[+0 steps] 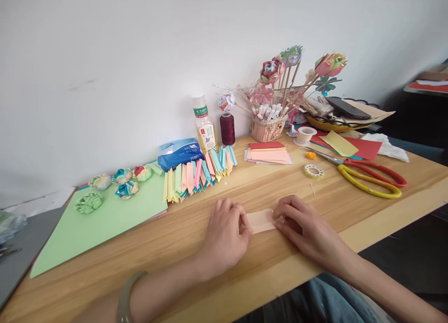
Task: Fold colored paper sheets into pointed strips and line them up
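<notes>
A small peach paper strip (261,220) lies flat on the wooden table (245,183) near its front edge. My left hand (226,234) presses down on the strip's left end with curled fingers. My right hand (304,227) pins the right end with its fingertips. The middle of the strip shows between the two hands; both ends are hidden under my fingers.
Behind the hands stands a row of folded coloured papers (198,172). A green sheet (101,220) with paper flowers (89,202) lies left. Scissors (371,176), a tape roll (313,171), a paper stack (268,153), a bottle (205,127), thread spool (227,129) and flower basket (268,127) lie beyond.
</notes>
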A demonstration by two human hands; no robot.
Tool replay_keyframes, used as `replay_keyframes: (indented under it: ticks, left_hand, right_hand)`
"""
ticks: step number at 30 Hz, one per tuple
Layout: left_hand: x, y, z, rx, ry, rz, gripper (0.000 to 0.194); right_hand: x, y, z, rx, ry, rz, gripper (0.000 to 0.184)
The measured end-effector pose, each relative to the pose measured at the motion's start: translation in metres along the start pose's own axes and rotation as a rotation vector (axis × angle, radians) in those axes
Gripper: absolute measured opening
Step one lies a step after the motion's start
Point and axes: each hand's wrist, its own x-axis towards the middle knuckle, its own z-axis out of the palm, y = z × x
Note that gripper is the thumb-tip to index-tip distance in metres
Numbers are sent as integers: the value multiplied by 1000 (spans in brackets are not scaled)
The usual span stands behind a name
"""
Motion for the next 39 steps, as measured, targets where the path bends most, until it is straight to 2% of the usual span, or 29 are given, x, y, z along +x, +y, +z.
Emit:
replay_keyframes:
  ticks: [2, 5, 8, 12, 15, 20, 24, 28, 32, 35, 39]
  left_hand:
    - [-1, 0, 0, -29, 12, 70, 18]
    - [-4, -1, 0, 19, 13, 238, 35]
    - [-7, -3, 3, 159, 46, 378, 33]
    - [-13, -8, 7, 396, 141, 508, 21]
    - [-16, -13, 5, 523, 158, 609, 16]
    - [-14, -17, -8, 576, 147, 703, 14]
    - [-8, -20, -19, 541, 89, 776, 13]
    - [-5, -24, -24, 533, 101, 784, 15]
    - [-2, -28, -21, 628, 141, 695, 19]
    - [3, -29, -19, 653, 122, 614, 22]
    - [5, -23, -21, 471, 55, 426, 29]
  right_hand:
    - [-3, 0, -2, -123, 42, -139, 21]
    - [-7, -1, -6, -283, 40, -318, 30]
    - [-10, 1, -10, -350, 2, -415, 32]
    - [-11, 11, -16, -323, -79, -486, 36]
    - [-10, 18, -20, -290, -123, -535, 38]
    - [-12, 25, -26, -235, -166, -554, 40]
    - [-16, 30, -30, -224, -150, -555, 39]
    - [-18, 27, -31, -212, -115, -569, 37]
    - [-21, 13, -26, -209, -44, -613, 35]
    - [-23, -7, -18, -209, -2, -641, 33]
    - [-19, -43, -5, -144, -60, -580, 31]
